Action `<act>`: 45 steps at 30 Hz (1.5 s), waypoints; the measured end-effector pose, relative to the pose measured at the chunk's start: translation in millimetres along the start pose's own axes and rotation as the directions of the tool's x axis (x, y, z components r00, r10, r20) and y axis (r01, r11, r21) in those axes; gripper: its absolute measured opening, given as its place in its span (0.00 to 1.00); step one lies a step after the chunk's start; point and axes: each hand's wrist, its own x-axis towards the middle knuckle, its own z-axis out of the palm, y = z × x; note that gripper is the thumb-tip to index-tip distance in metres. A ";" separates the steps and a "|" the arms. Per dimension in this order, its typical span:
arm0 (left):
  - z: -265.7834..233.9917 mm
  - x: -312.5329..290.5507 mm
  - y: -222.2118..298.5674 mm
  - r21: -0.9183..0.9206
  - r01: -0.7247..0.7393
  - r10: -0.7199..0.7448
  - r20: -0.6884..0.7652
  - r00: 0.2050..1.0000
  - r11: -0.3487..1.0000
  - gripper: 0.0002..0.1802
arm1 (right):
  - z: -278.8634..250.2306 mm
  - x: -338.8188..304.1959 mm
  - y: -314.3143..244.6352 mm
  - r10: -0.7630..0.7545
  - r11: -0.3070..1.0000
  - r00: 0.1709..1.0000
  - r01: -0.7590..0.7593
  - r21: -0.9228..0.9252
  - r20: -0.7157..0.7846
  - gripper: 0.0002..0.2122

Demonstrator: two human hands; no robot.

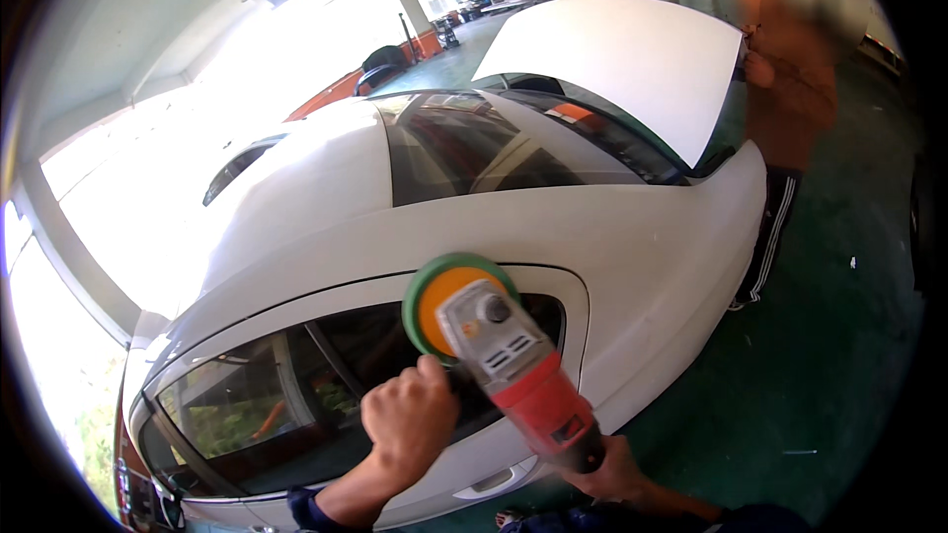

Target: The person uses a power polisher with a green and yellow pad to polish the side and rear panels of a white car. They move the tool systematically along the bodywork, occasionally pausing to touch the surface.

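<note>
The polisher (528, 375) points forward and leftward, its red body's long axis running from our right hand (614, 474) to just ahead of our left hand (410, 413). Our right fingers, mostly hidden underneath, are clamped on its black rear end; our left ones curl tight beside its slotted, metallic-looking head, seemingly on a side handle they conceal. Ahead of them, that head partly covers a round green pad (423, 308) with an orange centre; whether it touches the smooth, curved white car (647, 237), we cannot tell. Far beyond our right fingers stands a blurred person (795, 89).
</note>
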 end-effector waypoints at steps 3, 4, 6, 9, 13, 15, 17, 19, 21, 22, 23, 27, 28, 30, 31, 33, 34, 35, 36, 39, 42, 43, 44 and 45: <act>2.9 5.8 30.4 0.054 -0.088 0.089 -0.014 0.996 0.995 0.08 | -10.2 -9.4 8.9 0.070 0.994 0.997 -0.066 0.086 -0.046 0.14; 3.2 5.3 33.7 0.050 -0.118 0.119 -0.007 0.993 0.992 0.08 | -14.8 -13.7 15.2 0.115 0.992 0.993 -0.113 0.058 -0.030 0.14; 9.4 14.0 45.8 0.004 -0.182 0.182 -0.013 0.983 0.983 0.08 | -17.8 -14.6 20.3 0.120 0.992 0.990 -0.117 0.055 -0.071 0.13; 5.4 14.9 40.9 0.046 -0.162 0.164 -0.034 0.986 0.986 0.08 | -13.9 -10.3 23.4 0.068 0.997 0.995 -0.066 0.038 -0.066 0.12; -6.2 -7.6 -11.1 0.007 0.012 -0.012 0.007 1.000 1.000 0.06 | 14.2 11.0 -5.6 -0.049 0.999 0.997 0.048 0.020 0.058 0.12; -14.1 -17.7 -38.4 0.004 0.126 -0.126 0.016 0.992 0.992 0.09 | 24.8 15.0 -21.2 -0.038 0.997 0.989 0.047 -0.060 0.143 0.14; -25.0 -28.9 -65.7 0.017 0.242 -0.242 0.042 0.969 0.970 0.12 | 50.2 38.6 -8.9 -0.222 0.913 0.921 0.311 -0.264 0.319 0.16; -29.7 -39.0 -93.6 0.072 0.310 -0.312 0.022 0.950 0.948 0.13 | 71.3 50.0 -18.8 -0.229 0.905 0.891 0.344 -0.252 0.393 0.17; -33.1 -53.1 -120.8 0.180 0.390 -0.394 -0.012 0.919 0.903 0.14 | 88.1 55.4 -54.6 -0.089 0.991 0.910 0.121 -0.055 0.406 0.18; -34.8 -57.2 -129.8 0.191 0.399 -0.405 -0.009 0.914 0.897 0.14 | 89.7 56.7 -62.7 -0.065 0.992 0.897 0.106 -0.070 0.437 0.18; -36.7 -59.1 -134.4 0.199 0.408 -0.414 -0.009 0.910 0.891 0.14 | 89.7 58.4 -69.5 -0.044 0.992 0.885 0.094 -0.085 0.464 0.18; -40.3 -53.9 -118.9 0.137 0.378 -0.386 0.034 0.922 0.915 0.13 | 73.0 44.5 -74.2 -0.066 0.969 0.899 0.161 -0.188 0.432 0.17; -37.6 -51.8 -110.3 0.105 0.357 -0.363 0.048 0.931 0.928 0.13 | 65.0 38.3 -70.7 -0.085 0.963 0.914 0.178 -0.204 0.398 0.17; -29.5 -44.0 -88.1 0.044 0.298 -0.301 0.094 0.949 0.954 0.12 | 42.9 24.9 -59.6 -0.119 0.948 0.940 0.203 -0.244 0.319 0.17; -29.0 -38.1 -74.0 0.037 0.263 -0.265 0.109 0.958 0.964 0.11 | 31.2 19.0 -57.3 -0.069 0.969 0.956 0.133 -0.209 0.286 0.17; -22.8 -33.0 -49.0 -0.013 0.193 -0.191 0.097 0.977 0.981 0.10 | 11.8 7.8 -52.6 0.040 0.993 0.970 -0.012 -0.115 0.239 0.17; -19.7 -32.8 -38.2 -0.026 0.197 -0.192 0.138 0.972 0.980 0.12 | 6.3 2.0 -50.7 0.068 0.995 0.977 -0.052 -0.085 0.203 0.17; -16.8 -32.4 -27.6 -0.047 0.199 -0.188 0.175 0.967 0.979 0.14 | 1.7 -5.3 -48.2 0.098 0.994 0.982 -0.090 -0.057 0.159 0.17; -15.9 -31.1 -19.8 -0.047 0.142 -0.133 0.167 0.977 0.989 0.16 | -0.9 -10.7 -44.5 0.129 0.992 0.984 -0.127 -0.027 0.120 0.17; -13.8 -30.9 -9.5 -0.059 0.046 -0.037 0.145 0.989 0.997 0.16 | -3.3 -16.6 -29.7 0.074 0.997 0.992 -0.073 -0.006 0.102 0.16; -16.9 -34.5 -20.0 -0.070 0.045 -0.043 0.020 0.999 0.997 0.11 | 8.2 -10.5 -41.2 0.051 0.995 0.991 -0.041 -0.086 0.120 0.15; -17.2 -35.2 -26.8 -0.048 0.079 -0.077 0.034 0.996 0.996 0.11 | 13.9 -6.7 -39.1 0.047 0.996 0.990 -0.036 -0.081 0.133 0.15; -19.8 -31.2 -32.6 -0.052 0.093 -0.092 0.018 0.996 0.994 0.12 | 16.6 -4.4 -38.7 0.033 0.995 0.994 -0.023 -0.093 0.106 0.15; -23.9 -26.4 -37.4 -0.059 0.104 -0.104 0.000 0.995 0.993 0.13 | 17.6 -3.1 -40.2 0.017 0.994 0.997 -0.009 -0.107 0.076 0.15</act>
